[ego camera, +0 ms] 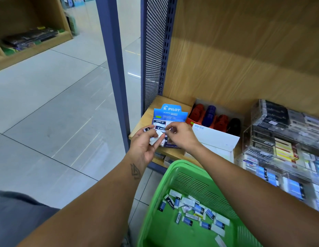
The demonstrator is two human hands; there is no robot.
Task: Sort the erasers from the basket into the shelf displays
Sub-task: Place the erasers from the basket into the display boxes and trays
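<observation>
A green plastic basket (174, 177) sits low in front of me with several blue-and-white and black erasers (194, 211) loose on its floor. On the wooden shelf stands a blue Pilot eraser display box (170, 113) holding a few erasers. My left hand (146, 145) grips a small bunch of white erasers (157, 138), one with a black sleeve at the fingertips. My right hand (181, 135) hovers over the front of the display box, its thumb and fingers pinched on a small white eraser (168, 129).
An orange box of red, blue and black round items (214, 118) stands right of the display box, with a white box (215, 139) in front. Clear acrylic racks of stationery (283, 139) fill the right. A blue metal upright (112, 68) borders the shelf at left.
</observation>
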